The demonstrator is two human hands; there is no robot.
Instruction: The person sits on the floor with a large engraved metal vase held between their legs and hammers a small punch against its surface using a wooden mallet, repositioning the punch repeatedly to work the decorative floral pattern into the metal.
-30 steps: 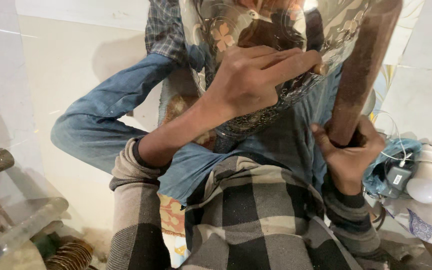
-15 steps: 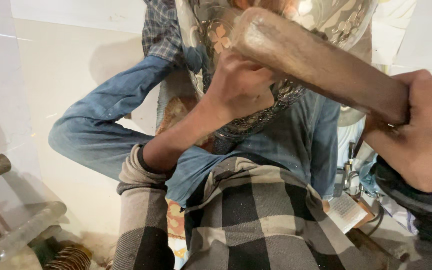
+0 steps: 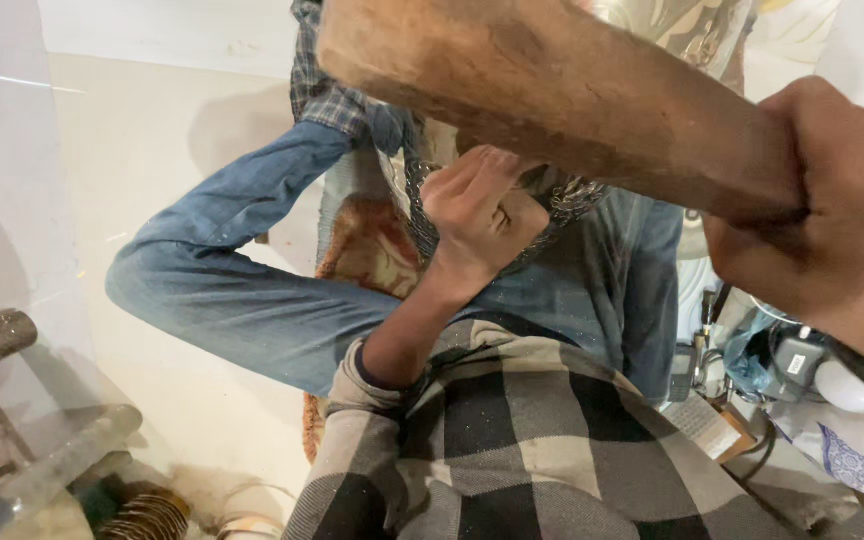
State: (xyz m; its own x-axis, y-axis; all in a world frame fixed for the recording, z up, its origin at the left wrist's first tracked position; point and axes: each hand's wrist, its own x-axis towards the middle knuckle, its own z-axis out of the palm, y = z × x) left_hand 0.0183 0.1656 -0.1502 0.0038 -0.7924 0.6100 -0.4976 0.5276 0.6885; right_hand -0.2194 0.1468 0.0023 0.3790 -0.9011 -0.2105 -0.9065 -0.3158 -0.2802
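Two hands on the job, and both are busy: the right hand [image 3: 832,220] is wrapped tight around the narrow end of a thick wooden mallet [image 3: 552,95], fingers closed all the way round the shaft, lifting it high and close to the camera so it fills the upper part of the view. That mallet looks like solid wood, worn and a little rough, so I'd judge it heavy at the far end, rigid, and not slippery; gripping it low on the thin end, as here, gives the most swing. Down below, the left hand [image 3: 487,215] is bent over the edge of a patterned metal vessel [image 3: 562,200], fingers curled and pressed against it, bracing it in the lap between the denim-clad knees [image 3: 252,290]. The vessel reads as thin embossed sheet metal, stiff but dentable, best steadied at the rim, where the hand sits now. Its top is hidden behind the mallet. Off to the right lies a clutter of a white bulb [image 3: 847,385], cables and a plastic bag on the floor.
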